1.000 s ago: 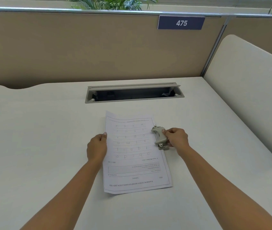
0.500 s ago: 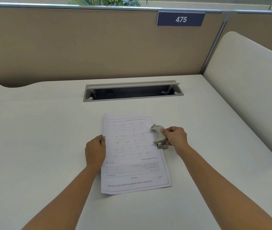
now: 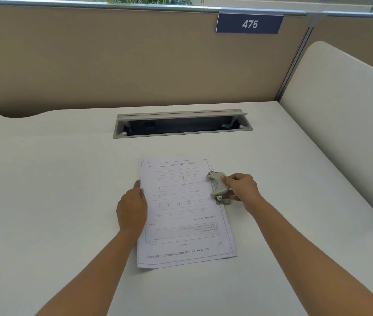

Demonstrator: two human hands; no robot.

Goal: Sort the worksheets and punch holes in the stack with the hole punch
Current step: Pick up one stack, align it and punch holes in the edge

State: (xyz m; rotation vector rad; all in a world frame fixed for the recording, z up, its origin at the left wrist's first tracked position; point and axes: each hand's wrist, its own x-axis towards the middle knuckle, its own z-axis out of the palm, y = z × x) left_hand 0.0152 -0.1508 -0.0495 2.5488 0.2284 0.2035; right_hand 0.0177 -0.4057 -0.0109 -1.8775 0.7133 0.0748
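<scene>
Worksheets point(image 3: 181, 213) are lying flat on the desk point(image 3: 67, 201), long axis running away from me, with the hole punch point(image 3: 218, 185) sitting along their right edge, my right hand point(image 3: 241, 187) gripping its lever, my left hand point(image 3: 132, 208) touching the left edge, pinching or not I cannot tell.

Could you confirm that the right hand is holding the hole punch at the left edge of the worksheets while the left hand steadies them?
Not quite: the head view shows the hole punch at the right edge of the worksheets. The right hand holds it, and the left hand steadies them.
</scene>
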